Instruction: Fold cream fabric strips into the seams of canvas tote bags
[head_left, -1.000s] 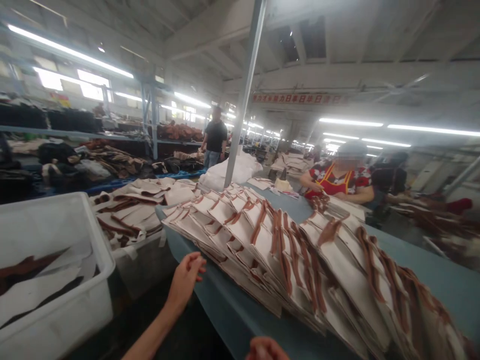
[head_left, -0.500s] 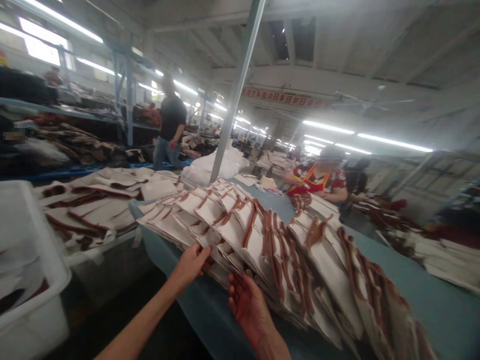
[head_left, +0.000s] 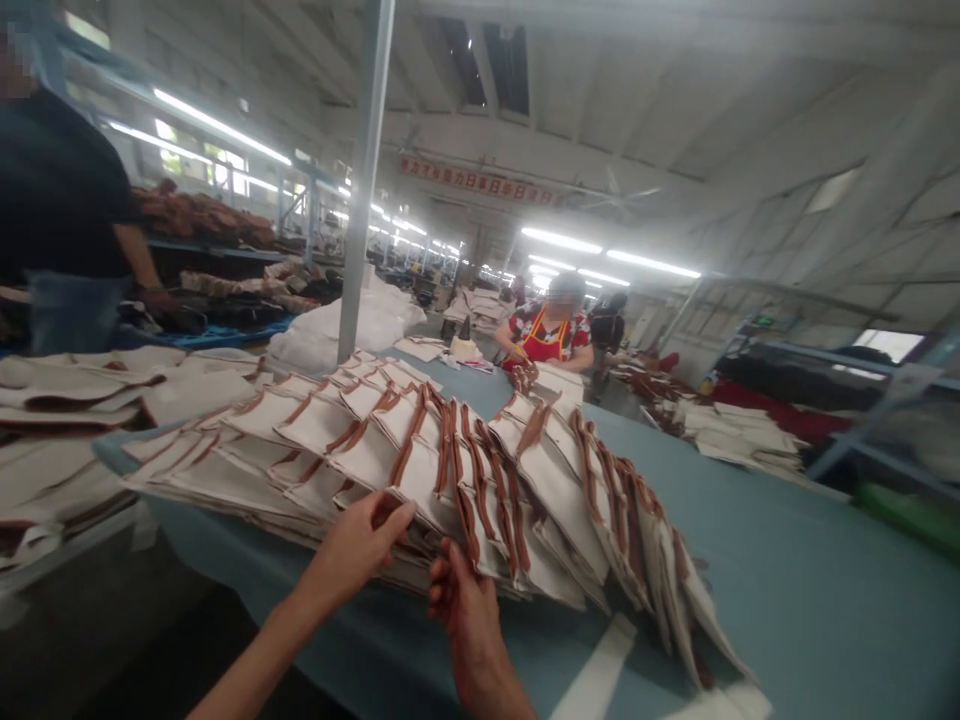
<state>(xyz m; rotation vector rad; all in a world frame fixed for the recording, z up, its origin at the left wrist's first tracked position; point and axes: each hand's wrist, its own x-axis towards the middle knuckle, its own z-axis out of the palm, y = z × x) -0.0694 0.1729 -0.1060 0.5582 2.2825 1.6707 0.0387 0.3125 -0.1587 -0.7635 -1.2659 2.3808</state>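
Observation:
A long overlapping row of cream cloth pieces with brown edging [head_left: 375, 420] leans across the blue-green table. My left hand [head_left: 360, 545] is closed on the near edge of one cloth piece [head_left: 427, 508], thumb on top and fingers partly hidden underneath. Close by on the right, my right hand [head_left: 465, 610] has its fingers curled, with thumb and forefinger at the lower corner of a neighbouring piece. Its grip is partly hidden by the cloth.
The table [head_left: 795, 560] has pale strips [head_left: 596, 670] at its near side. More cream pieces [head_left: 67, 400] are heaped at left. A metal post [head_left: 364, 180] rises behind the row, beside white plastic bundles [head_left: 337, 325]. A co-worker in a red apron [head_left: 547, 335] is across the table; another person [head_left: 64, 200] stands left.
The view has swung right, and both hands have shifted right along the row, closer to each other. The person in the dark shirt appears larger and farther left.

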